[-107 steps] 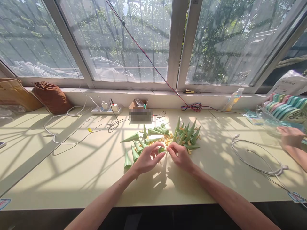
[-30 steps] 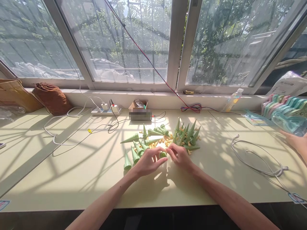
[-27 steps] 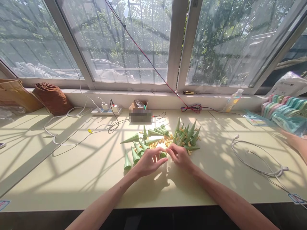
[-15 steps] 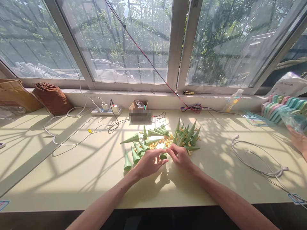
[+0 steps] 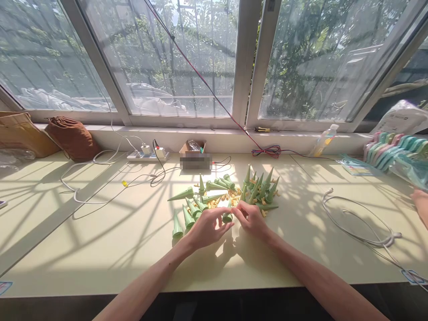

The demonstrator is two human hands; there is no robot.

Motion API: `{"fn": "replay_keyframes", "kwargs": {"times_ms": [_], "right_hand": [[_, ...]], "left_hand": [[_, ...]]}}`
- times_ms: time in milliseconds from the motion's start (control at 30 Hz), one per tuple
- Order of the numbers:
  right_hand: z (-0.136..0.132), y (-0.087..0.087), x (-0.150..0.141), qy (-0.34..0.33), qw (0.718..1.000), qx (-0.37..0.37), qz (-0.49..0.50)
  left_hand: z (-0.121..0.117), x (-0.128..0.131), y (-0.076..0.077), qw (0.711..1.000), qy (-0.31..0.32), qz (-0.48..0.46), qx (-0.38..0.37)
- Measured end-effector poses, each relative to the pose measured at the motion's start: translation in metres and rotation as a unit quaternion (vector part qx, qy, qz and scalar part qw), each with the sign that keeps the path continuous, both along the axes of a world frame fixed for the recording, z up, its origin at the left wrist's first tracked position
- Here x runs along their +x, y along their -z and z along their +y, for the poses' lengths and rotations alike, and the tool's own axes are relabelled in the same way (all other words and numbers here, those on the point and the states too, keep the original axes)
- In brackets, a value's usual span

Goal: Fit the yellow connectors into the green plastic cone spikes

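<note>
At frame ctr. we had L hand (image 5: 209, 226) curled round a green cone (image 5: 227, 218), prob. to steady it, R hand (image 5: 250, 219) pinched just beside, on what we couldn't tell.

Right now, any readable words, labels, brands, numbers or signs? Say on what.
None readable.
White package: print too small.
Right table-edge sticker: too small.
Left table-edge sticker: blurred.
Flat packet: blurred.
Bottle: nothing legible.
Green cones: no lettering visible.

a pale table (image 5: 100, 249) bears green cones (image 5: 177, 226), yellow pieces (image 5: 213, 204) and a power strip (image 5: 152, 156).
</note>
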State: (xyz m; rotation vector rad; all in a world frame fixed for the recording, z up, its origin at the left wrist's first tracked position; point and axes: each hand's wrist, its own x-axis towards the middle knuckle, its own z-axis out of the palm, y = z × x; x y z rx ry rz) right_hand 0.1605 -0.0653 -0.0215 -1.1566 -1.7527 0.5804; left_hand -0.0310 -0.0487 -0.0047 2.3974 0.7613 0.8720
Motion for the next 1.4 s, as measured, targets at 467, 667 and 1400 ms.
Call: {"fn": "replay_keyframes", "kwargs": {"times_ms": [467, 667, 1400], "right_hand": [[-0.0014, -0.0003, 0.0003, -0.003, 1.0, -0.001, -0.001], [-0.0011, -0.0009, -0.0006, -0.004, 1.0, 0.0, 0.002], [-0.0023, -0.0008, -0.0011, -0.007, 1.0, 0.003, -0.005]], "left_hand": [[-0.0021, 0.002, -0.0048, 1.0, -0.015, 0.005, -0.022], [-0.0022, 0.0025, -0.0062, 1.0, -0.015, 0.001, -0.023], [-0.0027, 0.0019, -0.0096, 1.0, -0.013, 0.009, -0.027]]}}
